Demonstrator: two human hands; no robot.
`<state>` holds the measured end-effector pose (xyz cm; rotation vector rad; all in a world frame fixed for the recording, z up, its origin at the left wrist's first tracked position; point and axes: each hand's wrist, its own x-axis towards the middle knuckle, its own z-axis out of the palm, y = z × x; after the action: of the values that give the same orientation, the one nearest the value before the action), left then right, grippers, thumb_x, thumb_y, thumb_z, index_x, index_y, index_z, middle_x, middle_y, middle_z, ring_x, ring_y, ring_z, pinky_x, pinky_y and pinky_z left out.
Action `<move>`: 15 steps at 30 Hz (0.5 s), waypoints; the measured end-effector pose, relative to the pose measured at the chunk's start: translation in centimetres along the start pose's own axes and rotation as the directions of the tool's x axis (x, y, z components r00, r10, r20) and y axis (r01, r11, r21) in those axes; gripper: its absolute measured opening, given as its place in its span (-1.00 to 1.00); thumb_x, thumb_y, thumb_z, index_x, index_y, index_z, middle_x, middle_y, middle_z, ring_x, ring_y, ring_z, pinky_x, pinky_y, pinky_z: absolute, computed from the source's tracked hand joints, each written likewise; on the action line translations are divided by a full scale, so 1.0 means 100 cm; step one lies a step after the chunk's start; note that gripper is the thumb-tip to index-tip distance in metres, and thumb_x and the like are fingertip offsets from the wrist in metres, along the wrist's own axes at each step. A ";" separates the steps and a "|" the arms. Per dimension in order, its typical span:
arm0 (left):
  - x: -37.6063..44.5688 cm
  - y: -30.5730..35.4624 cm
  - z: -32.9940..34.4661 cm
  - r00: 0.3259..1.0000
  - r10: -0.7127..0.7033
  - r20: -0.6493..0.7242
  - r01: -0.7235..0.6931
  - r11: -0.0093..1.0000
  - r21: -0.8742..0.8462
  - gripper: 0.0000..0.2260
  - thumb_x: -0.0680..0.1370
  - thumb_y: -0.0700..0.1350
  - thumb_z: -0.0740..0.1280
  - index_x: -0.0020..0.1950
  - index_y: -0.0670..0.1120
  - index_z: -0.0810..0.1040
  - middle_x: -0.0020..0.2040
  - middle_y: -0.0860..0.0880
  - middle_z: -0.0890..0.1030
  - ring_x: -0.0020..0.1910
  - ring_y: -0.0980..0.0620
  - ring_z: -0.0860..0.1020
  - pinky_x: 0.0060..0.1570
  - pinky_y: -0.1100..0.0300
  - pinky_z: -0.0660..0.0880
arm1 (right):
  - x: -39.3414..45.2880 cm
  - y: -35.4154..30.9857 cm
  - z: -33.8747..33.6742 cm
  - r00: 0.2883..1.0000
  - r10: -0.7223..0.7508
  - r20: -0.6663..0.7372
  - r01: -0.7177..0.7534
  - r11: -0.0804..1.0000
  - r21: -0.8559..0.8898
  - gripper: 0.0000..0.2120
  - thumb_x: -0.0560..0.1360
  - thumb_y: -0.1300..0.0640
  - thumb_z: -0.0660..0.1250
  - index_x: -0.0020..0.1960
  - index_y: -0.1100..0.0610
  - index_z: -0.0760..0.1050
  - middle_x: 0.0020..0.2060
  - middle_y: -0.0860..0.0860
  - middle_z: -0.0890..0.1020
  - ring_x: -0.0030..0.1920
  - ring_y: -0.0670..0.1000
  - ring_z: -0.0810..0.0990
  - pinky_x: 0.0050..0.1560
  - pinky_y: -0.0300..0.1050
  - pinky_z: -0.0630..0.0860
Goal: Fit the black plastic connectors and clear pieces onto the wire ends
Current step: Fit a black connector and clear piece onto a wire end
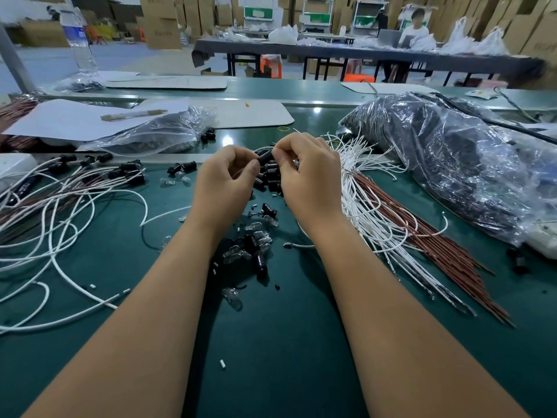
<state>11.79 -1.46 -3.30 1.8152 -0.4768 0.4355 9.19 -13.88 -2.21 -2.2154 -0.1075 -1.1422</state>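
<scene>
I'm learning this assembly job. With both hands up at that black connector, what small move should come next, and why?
Probably push the white wire end further into the black cylindrical plastic connector. The right hand pinches the connector, the left hand pinches right at its end, and loose clear plastic pieces still wait on the green table. Whether the wire is seated is hidden.

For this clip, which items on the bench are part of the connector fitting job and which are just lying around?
In the job:
black connector gripped by left hand and right hand
loose black connectors
clear pieces
white wires

Lying about:
water bottle
yellow rubber band
white sheet
</scene>
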 end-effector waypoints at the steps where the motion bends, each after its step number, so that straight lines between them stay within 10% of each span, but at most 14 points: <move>1: 0.001 0.001 0.000 0.999 -0.045 0.007 0.046 0.997 -0.063 -0.96 0.56 -0.24 0.33 -0.05 -0.12 0.56 -0.26 0.02 0.57 -0.38 0.30 0.48 -0.35 0.47 0.43 | 0.000 0.000 0.000 1.000 0.009 0.008 -0.010 1.000 0.019 -0.92 0.53 0.19 0.35 -0.15 0.12 0.56 -0.28 -0.17 0.53 -0.16 -0.04 0.48 0.00 -0.11 0.30; 6: 0.003 0.003 -0.005 0.985 -0.169 0.028 0.170 0.947 -0.273 -0.95 0.49 -0.23 0.43 -0.14 -0.10 0.61 -0.31 0.03 0.62 -0.42 0.29 0.52 -0.39 0.46 0.40 | 0.000 0.002 0.001 0.993 0.100 0.063 -0.109 0.980 0.165 -0.92 0.53 0.21 0.33 -0.15 0.14 0.55 -0.33 -0.18 0.48 -0.19 0.01 0.49 -0.01 0.13 0.47; 15: 0.003 -0.002 -0.005 0.997 -0.067 -0.046 0.063 0.995 -0.075 -0.92 0.45 -0.26 0.48 -0.10 -0.22 0.64 -0.22 -0.14 0.67 -0.23 -0.06 0.65 -0.11 0.08 0.62 | 0.000 0.005 0.002 0.990 0.022 0.137 -0.028 0.999 0.042 -0.93 0.51 0.29 0.33 -0.11 0.18 0.58 -0.26 -0.10 0.53 -0.15 -0.02 0.48 0.00 0.02 0.45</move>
<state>12.10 -0.97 -3.13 1.7401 -0.3945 0.4105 9.52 -14.13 -2.57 -2.2481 -0.1603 -0.9653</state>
